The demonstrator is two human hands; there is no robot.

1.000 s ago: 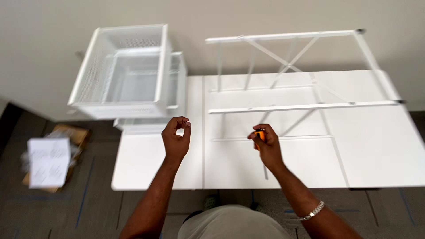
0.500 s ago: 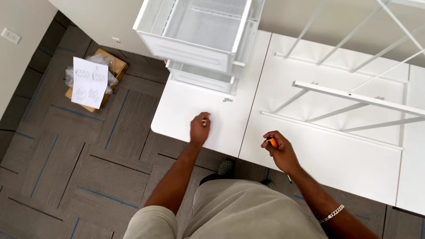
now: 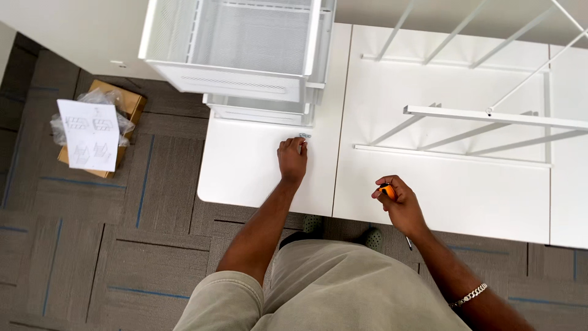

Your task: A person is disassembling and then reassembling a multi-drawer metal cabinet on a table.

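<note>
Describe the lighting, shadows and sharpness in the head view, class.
Head view: soft, even light; the white table is bright, nearly washed out, so the white wire frame barely stands out; faint shadows lie under the frame bars and mesh drawers; the left hand and right hand look sharp, without motion blur.

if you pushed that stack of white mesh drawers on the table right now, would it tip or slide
Probably slide: the mesh drawers look light, thin wire on a smooth white table. The top one overhangs the lower, so it may shift first. The left hand rests just in front.
</note>
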